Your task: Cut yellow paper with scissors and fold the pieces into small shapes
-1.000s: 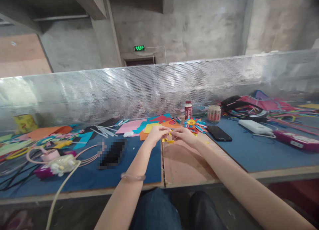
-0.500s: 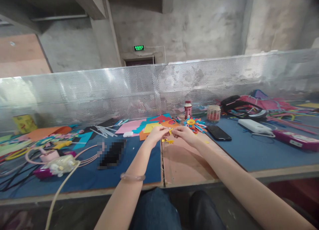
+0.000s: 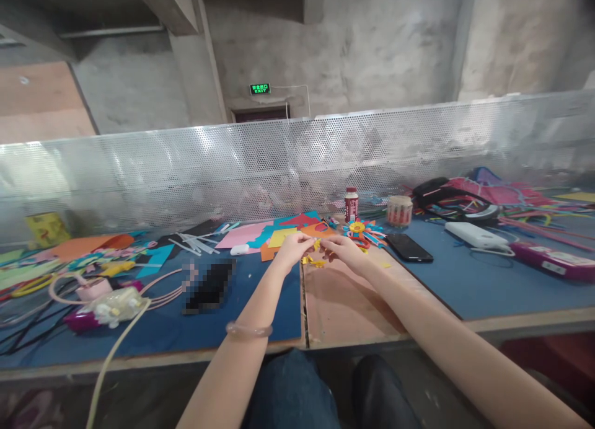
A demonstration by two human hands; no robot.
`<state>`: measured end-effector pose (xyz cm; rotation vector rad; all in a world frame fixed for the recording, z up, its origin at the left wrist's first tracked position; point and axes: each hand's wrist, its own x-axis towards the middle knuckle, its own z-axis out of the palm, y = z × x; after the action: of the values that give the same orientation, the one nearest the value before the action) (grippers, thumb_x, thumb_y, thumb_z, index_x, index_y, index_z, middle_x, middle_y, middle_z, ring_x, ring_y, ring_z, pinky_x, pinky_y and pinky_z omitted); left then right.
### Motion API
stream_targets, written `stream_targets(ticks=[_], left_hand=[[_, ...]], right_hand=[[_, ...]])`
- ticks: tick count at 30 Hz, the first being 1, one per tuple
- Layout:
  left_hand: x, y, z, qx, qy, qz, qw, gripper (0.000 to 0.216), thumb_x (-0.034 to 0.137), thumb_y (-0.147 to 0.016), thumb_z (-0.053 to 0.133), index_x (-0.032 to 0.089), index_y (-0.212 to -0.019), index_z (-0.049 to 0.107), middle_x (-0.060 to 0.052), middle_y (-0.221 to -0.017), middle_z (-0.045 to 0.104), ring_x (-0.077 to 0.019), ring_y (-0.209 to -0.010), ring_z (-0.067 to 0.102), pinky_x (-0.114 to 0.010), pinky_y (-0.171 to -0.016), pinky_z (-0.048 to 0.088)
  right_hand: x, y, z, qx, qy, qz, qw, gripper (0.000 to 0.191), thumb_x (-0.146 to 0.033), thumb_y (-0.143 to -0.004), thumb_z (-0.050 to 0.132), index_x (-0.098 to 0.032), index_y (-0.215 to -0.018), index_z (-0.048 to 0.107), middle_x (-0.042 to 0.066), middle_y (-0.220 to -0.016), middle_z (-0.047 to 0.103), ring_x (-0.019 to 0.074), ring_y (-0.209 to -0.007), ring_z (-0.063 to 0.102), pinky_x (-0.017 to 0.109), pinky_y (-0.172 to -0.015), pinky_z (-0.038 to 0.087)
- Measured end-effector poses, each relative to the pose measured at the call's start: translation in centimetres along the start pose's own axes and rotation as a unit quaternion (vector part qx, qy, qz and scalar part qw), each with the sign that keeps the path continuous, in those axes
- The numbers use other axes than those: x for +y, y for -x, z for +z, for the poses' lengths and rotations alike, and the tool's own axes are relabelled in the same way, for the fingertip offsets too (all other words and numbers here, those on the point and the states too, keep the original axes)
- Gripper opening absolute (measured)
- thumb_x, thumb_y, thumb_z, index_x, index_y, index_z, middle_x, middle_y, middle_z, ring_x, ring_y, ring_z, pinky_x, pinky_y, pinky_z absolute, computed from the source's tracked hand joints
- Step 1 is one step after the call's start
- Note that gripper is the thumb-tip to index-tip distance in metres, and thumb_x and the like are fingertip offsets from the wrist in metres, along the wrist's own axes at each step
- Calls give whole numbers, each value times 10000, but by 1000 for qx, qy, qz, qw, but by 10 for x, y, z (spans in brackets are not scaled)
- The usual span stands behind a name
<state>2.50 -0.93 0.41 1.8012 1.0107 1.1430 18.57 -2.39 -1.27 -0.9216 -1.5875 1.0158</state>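
Fingertips of the left hand (image 3: 292,250) pinch a yellow piece (image 3: 317,245), apparently unfinished; whether the right hand (image 3: 344,251) also grips is unclear. Yellow bits (image 3: 316,264) lie below the grip; beyond, a multicoloured flower (image 3: 357,228) looks complete.

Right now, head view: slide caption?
Both hands at a small yellow piece, with yellow scraps nearby and a multicoloured flower beyond.

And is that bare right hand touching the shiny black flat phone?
Apart: the head view shows a gap of tan tabletop between the right hand and the phone.
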Motion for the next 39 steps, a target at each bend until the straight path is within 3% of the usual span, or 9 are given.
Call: stream_targets(ticks=[9,18,31,39], left_hand=[[2,-2,0,35,-26,45,998,187,316,-673,595,130,-668,619,-45,-664,612,-141,-639,557,-241,-595,431],[4,-2,1,18,-16,61,998,156,284,-662,613,132,-689,638,-61,-695,644,-159,-662,588,-277,-651,456],[13,0,1,31,-38,73,996,154,284,-656,619,136,-685,644,-51,-690,641,-158,-666,582,-274,-655,452],[8,-2,-1,28,-48,91,994,171,296,-683,583,138,-709,644,-54,-716,636,-164,-707,582,-266,-664,443]], right_hand=[[4,-2,0,9,51,-56,997,293,-407,-700,577,-140,-810,625,44,-725,619,99,-567,536,218,-524,443],[12,-6,1,45,119,-117,985,312,-442,-719,544,-144,-790,604,41,-708,609,105,-552,527,214,-488,418],[7,-4,1,58,87,-108,989,294,-437,-698,558,-154,-763,604,16,-634,571,103,-542,501,220,-499,413],[5,-3,1,44,52,-106,992,283,-407,-690,572,-153,-805,625,27,-709,598,99,-560,502,228,-524,422]])
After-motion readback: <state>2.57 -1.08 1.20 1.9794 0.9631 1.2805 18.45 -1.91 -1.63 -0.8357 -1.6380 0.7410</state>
